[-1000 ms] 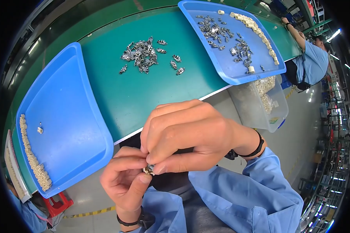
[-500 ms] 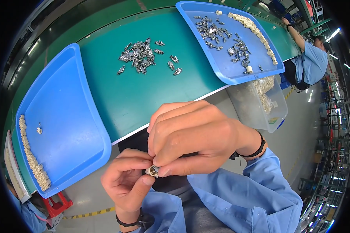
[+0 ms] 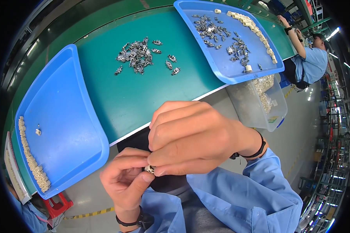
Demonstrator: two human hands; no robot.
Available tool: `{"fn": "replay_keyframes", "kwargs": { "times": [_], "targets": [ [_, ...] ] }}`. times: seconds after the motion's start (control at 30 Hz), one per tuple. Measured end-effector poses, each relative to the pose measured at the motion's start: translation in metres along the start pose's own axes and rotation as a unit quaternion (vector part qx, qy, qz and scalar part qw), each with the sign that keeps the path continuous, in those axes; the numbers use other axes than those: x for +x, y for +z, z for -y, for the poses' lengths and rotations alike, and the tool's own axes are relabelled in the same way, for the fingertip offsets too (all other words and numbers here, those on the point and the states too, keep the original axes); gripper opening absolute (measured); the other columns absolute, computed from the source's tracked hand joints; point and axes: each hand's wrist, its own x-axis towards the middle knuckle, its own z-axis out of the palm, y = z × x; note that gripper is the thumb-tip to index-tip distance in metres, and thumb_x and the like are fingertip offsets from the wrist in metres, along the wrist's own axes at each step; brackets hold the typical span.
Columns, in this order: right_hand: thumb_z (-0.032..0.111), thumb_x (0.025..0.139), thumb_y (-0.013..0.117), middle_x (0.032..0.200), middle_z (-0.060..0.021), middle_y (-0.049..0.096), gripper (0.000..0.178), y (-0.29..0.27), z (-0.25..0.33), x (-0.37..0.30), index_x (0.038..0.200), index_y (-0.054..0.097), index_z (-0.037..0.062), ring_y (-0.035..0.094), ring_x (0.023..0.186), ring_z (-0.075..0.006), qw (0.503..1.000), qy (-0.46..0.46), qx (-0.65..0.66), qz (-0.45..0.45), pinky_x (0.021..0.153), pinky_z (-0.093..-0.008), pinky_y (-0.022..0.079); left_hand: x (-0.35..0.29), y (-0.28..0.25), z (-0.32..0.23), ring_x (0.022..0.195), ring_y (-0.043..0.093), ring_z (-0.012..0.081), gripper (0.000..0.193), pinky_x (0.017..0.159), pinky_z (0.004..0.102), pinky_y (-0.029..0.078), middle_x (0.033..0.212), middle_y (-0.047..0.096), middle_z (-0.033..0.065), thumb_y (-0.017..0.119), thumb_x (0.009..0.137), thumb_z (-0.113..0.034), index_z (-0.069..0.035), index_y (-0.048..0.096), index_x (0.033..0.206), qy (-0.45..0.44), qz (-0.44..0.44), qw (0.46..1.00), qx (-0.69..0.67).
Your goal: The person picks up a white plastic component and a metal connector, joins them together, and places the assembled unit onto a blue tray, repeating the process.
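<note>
Between the fingertips of both hands is a small cream ceramic part with metal in it (image 3: 149, 169), mostly covered by fingers. My left hand (image 3: 124, 178) pinches it from the left with thumb and index finger. From above and the right, my right hand (image 3: 194, 139) closes thumb and fingers on the same part. Both hands are in front of the bench's near edge. Beyond them, a heap of small metal clips (image 3: 138, 56) lies on the green bench top (image 3: 144, 97), with several loose ones to its right.
At left, a blue tray (image 3: 66, 105) holds a row of cream parts (image 3: 33, 159) and one lone piece (image 3: 38, 132). A second blue tray (image 3: 231, 73) at far right carries metal clips and cream sleeves (image 3: 256, 31). Below it sits a clear bin (image 3: 249, 105). A person (image 3: 315, 58) works beyond.
My right thumb and fingers have shifted slightly left over the small part, covering more of it. The left hand stays almost in place. The person at far right has moved their hands.
</note>
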Motion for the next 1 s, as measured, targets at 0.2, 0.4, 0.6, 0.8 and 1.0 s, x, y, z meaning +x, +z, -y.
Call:
{"fn": "replay_keyframes", "kwargs": {
  "times": [0.2,0.4,0.6,0.8,1.0],
  "targets": [
    [0.005,0.082,0.081,0.085,-0.0092,0.069,0.016,0.012,0.0,-0.007,0.096,0.077,-0.0007,0.07,0.076,-0.0229,0.998,-0.026,-0.005,-0.053,0.072,-0.0368,0.052,0.001,-0.003,0.004,0.091,0.069,0.0246,0.026,0.079,0.0331,0.058,0.105,0.069,0.0245,0.074,0.085,0.012,0.009,0.067,0.11,-0.032,-0.002,0.994,-0.104],
    [0.002,0.08,0.079,0.09,-0.0093,0.07,0.017,0.012,0.002,-0.009,0.096,0.078,0.0002,0.071,0.079,-0.0224,0.997,0.021,0.043,-0.057,0.073,-0.0358,0.05,0.002,-0.002,0.008,0.087,0.069,0.024,0.025,0.076,0.0316,0.058,0.103,0.069,0.0238,0.074,0.084,0.013,0.008,0.069,0.107,-0.025,-0.012,0.995,-0.101],
    [0.002,0.078,0.079,0.096,-0.0103,0.071,0.019,0.018,0.004,-0.012,0.097,0.078,0.0012,0.071,0.081,-0.0229,0.996,0.044,0.06,-0.056,0.074,-0.0366,0.05,0.001,-0.005,0.007,0.085,0.07,0.023,0.025,0.075,0.0312,0.058,0.101,0.07,0.0228,0.075,0.082,0.013,0.008,0.07,0.106,0.004,-0.008,0.999,-0.035],
    [0.007,0.08,0.081,0.097,-0.0101,0.07,0.023,0.02,0.005,-0.009,0.102,0.077,0.0016,0.07,0.084,-0.0237,0.998,0.023,-0.03,-0.048,0.075,-0.0376,0.049,0.001,-0.007,0.018,0.086,0.07,0.0223,0.029,0.075,0.0311,0.059,0.1,0.071,0.0211,0.077,0.083,0.011,0.006,0.069,0.11,-0.042,-0.041,0.984,-0.169],
    [0.011,0.083,0.081,0.098,-0.0086,0.069,0.02,0.01,-0.002,0.015,0.1,0.075,0.0033,0.068,0.084,-0.0248,0.999,0.037,-0.033,-0.003,0.076,-0.0374,0.05,0.008,-0.016,0.029,0.095,0.071,0.0242,0.035,0.079,0.0314,0.059,0.103,0.07,0.0202,0.079,0.083,0.008,0.004,0.063,0.114,-0.052,-0.03,0.963,-0.261]
  ]
}}
